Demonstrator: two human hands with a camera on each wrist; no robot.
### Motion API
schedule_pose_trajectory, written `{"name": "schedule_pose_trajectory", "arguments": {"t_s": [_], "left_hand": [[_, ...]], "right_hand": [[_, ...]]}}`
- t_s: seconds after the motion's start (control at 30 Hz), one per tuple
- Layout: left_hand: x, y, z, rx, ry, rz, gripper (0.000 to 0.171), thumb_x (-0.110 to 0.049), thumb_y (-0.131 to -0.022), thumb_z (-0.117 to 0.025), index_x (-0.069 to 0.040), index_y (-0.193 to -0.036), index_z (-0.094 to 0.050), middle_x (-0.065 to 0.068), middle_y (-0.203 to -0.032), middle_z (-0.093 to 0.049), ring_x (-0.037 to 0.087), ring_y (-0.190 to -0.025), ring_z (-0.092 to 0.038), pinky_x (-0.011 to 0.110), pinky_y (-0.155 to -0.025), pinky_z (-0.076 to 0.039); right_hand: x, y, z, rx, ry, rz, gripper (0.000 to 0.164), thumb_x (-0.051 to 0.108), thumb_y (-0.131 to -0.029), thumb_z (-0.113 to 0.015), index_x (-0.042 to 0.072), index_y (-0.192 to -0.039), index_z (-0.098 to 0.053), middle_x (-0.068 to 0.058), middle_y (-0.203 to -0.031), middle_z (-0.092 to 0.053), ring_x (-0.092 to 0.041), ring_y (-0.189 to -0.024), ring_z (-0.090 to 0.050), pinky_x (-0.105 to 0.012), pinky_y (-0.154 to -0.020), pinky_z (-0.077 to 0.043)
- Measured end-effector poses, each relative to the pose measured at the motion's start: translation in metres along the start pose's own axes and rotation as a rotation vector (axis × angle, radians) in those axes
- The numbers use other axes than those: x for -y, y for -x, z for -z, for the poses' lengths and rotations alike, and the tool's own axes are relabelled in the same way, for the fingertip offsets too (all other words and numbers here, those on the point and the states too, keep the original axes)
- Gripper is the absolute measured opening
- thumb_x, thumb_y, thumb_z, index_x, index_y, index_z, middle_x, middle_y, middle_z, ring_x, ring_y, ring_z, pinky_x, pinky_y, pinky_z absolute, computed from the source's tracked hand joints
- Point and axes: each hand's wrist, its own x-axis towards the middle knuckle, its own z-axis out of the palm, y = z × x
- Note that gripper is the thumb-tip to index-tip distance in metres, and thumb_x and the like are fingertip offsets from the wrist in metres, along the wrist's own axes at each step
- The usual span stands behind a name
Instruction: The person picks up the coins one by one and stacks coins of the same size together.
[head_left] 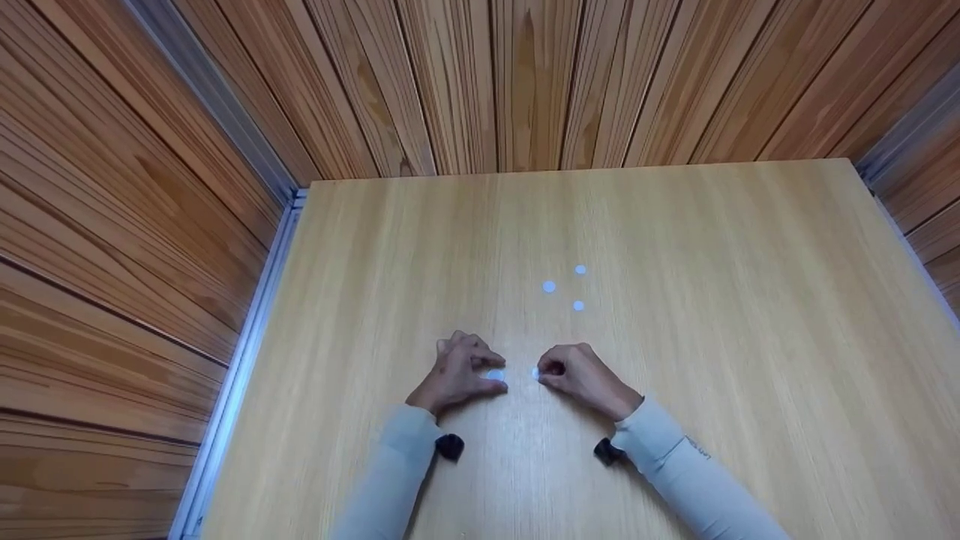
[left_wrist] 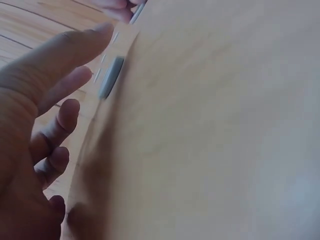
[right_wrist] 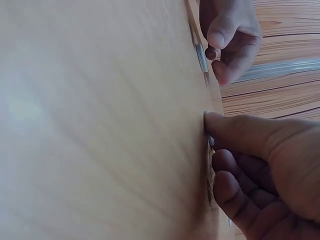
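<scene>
One silver-grey metal rail (head_left: 244, 345) is running along the nine o'clock side of a light-brown, wood-grained counter (head_left: 360, 300). Next, the bare left hand (head_left: 459, 373) is pointing toward three o'clock. Its grip is standing spread, thumb and fingers curving around a thick, round, bluish-white disc (head_left: 495, 374) that is lying on the counter between them; no pinch is showing, and the left wrist view is revealing bare space about its grey rim.

At three o'clock from that disc, across a gap, a small, round, pale disc (head_left: 535, 373) is sitting at the fingertips of the bare right hand (head_left: 589, 377). Farther off, a flat, round, bluish-white disc (head_left: 549, 286) is lying at eleven o'clock from that hand, with a nearer little round disc (head_left: 578, 306) and a farther little round disc (head_left: 580, 269) both lying around twelve. The right grip is pinching the small disc low at the counter; whether it is clearing the surface, one cannot tell.

The step in hand is apparently involving one disc per hand. The next move is probably calling for the left thumb and finger to be closing evenly on the thick rim.
</scene>
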Motion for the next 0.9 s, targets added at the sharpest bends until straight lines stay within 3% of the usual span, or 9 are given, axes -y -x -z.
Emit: {"name": "schedule_pose_trajectory", "arguments": {"t_s": [0.63,0.9], "left_hand": [[-0.015,-0.01,-0.022,-0.003,-0.136,-0.101,0.025,-0.033,-0.078,-0.087,-0.019,-0.097,-0.082,-0.01,-0.091,-0.059,0.012,-0.093,-0.045,0.043,-0.09,-0.025],[-0.018,-0.012,-0.026,0.014,-0.147,-0.085,0.021,-0.034,-0.081,-0.084,-0.02,-0.096,-0.082,-0.011,-0.092,-0.058,0.011,-0.092,-0.045,0.042,-0.09,-0.025]], "right_hand": [[0.0,0.004,-0.003,-0.006,-0.049,-0.058,0.006,0.005,-0.084,-0.079,0.01,-0.087,-0.076,0.007,-0.084,-0.07,-0.008,-0.078,-0.062,-0.026,-0.07,-0.05],[-0.003,0.006,-0.006,-0.018,-0.038,-0.036,0.006,0.007,-0.083,-0.081,0.011,-0.086,-0.077,0.006,-0.085,-0.071,-0.011,-0.082,-0.063,-0.028,-0.073,-0.05]]}}
